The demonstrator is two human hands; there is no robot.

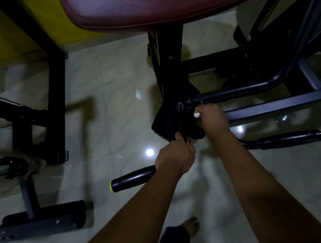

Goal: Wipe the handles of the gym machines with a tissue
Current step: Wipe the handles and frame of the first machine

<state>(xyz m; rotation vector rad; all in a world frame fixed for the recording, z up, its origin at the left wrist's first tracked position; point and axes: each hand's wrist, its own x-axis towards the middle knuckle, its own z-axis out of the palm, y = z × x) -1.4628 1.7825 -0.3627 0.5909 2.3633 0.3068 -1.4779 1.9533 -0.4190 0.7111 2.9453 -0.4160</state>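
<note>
Under the maroon pad [144,8], a black steel machine frame [169,65]: surely heavy and rigid, not to be shifted, only rubbed along. Lower, on the near side, a black handle [132,180] with a glossy sleeve and a yellow end cap, likely stiff and a little slick, best braced near its root while wiped. Well apart to the right, a second handle [291,139] of the same kind, untouched. Left hand [175,153] curled tight round the near handle's upper end, steadying it. Right hand [212,118] bunched, fingers folded in, pressing at the bar joint [185,105] just beside the frame. Smallest, the white tissue [196,114], pinched in the right fist with only a corner showing: light, soft, easily torn, so best kept wadded and moved with modest pressure.
</note>
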